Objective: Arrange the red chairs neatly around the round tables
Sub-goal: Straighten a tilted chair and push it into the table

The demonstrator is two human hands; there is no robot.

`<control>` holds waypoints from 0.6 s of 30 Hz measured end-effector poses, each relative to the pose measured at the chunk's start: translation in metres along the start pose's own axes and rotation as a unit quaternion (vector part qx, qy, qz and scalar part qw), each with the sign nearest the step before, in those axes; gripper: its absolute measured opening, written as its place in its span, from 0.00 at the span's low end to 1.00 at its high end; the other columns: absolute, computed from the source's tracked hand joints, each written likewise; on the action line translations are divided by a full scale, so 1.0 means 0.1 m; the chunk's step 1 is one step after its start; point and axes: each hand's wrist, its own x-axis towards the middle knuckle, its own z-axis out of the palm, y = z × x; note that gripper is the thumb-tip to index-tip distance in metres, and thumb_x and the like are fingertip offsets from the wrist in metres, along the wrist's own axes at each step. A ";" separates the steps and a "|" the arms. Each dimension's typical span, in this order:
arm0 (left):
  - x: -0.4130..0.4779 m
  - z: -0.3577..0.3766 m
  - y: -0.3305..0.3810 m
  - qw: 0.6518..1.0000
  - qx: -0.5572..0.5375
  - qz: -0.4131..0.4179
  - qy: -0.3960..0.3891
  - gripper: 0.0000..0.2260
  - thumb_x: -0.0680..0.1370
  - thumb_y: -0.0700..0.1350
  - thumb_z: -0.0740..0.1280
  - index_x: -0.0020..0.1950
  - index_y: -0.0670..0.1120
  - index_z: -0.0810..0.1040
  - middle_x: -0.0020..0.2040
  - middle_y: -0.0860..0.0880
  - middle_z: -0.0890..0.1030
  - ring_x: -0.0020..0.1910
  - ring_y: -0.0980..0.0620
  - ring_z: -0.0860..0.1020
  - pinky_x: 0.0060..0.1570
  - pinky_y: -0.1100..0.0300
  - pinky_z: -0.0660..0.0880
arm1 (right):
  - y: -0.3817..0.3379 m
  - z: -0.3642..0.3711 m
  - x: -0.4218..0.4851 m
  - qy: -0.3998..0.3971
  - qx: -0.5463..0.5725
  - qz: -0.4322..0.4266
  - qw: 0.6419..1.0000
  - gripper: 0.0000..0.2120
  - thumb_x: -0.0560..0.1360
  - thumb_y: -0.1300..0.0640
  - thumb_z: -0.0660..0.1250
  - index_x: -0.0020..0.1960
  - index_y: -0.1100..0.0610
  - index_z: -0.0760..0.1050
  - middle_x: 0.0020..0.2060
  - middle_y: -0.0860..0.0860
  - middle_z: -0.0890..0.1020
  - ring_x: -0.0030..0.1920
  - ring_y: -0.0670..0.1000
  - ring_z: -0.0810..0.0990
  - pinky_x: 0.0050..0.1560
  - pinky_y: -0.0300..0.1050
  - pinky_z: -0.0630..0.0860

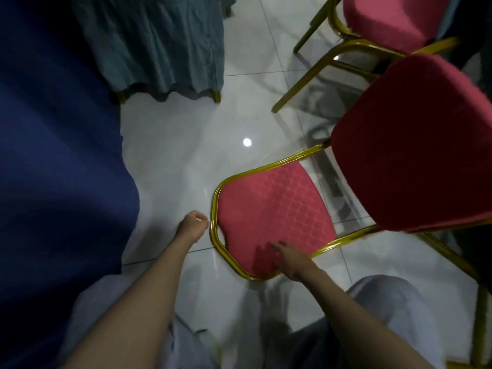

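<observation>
A red chair with a gold metal frame stands just in front of me; its patterned backrest (pixel 269 217) is nearest and its seat (pixel 415 145) lies to the right. My right hand (pixel 288 258) rests on the backrest's near lower corner with fingers spread over the fabric. My left hand (pixel 193 225) hovers just left of the backrest's gold rim, fingers loosely curled, holding nothing. A second red chair (pixel 391 20) stands at the top right. A dark blue tablecloth (pixel 58 145) hangs along the left.
A grey-teal draped cloth (pixel 159 49) hangs at the top over gold legs. White glossy floor tiles (pixel 186 145) lie open between the cloths and the chairs. My light trousers (pixel 378 296) show at the bottom.
</observation>
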 end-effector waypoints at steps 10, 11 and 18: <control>0.79 0.69 -0.78 0.997 0.063 0.013 0.032 0.24 0.80 0.46 0.69 0.74 0.41 0.68 0.71 0.39 0.74 0.66 0.39 0.75 0.66 0.49 0.73 | 0.43 0.70 0.70 0.073 -0.075 0.080 0.991 0.35 0.82 0.47 0.62 0.83 0.49 0.49 0.82 0.58 0.43 0.81 0.68 0.44 0.77 0.69 0.58; 0.76 0.73 -0.84 0.997 0.074 0.013 0.021 0.23 0.80 0.46 0.68 0.73 0.41 0.68 0.70 0.39 0.74 0.65 0.39 0.75 0.65 0.49 0.74 | 0.41 0.68 0.68 0.069 -0.061 0.075 0.993 0.33 0.82 0.48 0.62 0.83 0.48 0.52 0.82 0.58 0.44 0.81 0.67 0.45 0.77 0.68 0.59; 0.58 0.75 -0.89 0.996 0.081 -0.004 -0.030 0.22 0.80 0.44 0.67 0.72 0.41 0.68 0.66 0.38 0.76 0.63 0.41 0.77 0.61 0.52 0.75 | 0.61 0.48 0.51 0.037 -0.011 0.008 0.999 0.28 0.81 0.52 0.64 0.79 0.48 0.63 0.82 0.53 0.57 0.78 0.61 0.63 0.76 0.57 0.66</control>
